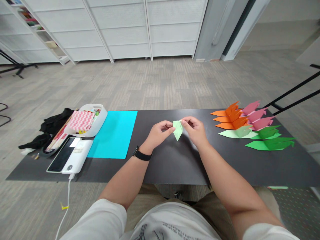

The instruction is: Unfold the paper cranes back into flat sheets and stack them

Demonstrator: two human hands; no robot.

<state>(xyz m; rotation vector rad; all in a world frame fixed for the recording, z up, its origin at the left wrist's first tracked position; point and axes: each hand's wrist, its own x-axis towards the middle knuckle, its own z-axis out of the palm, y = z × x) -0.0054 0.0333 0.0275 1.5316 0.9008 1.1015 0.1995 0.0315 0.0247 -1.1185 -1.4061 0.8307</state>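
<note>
A small piece of folded light green paper (177, 130), with a flat top edge and a point at the bottom, is held up over the dark table (165, 166). My left hand (160, 132) pinches its upper left corner between thumb and fingers. At the upper right corner, my right hand (194, 129) closes its thumb and fingers on the same paper. A dark watch band is on my left wrist.
Folded paper birds in orange (231, 116), pink (257, 115), pale green (240, 132) and green (271, 144) stand at the right. At the left are a cyan sheet (115, 133), a white basket (100, 121), a phone (60, 156), a cabled white power bank (78, 156) and black cloth (56, 121).
</note>
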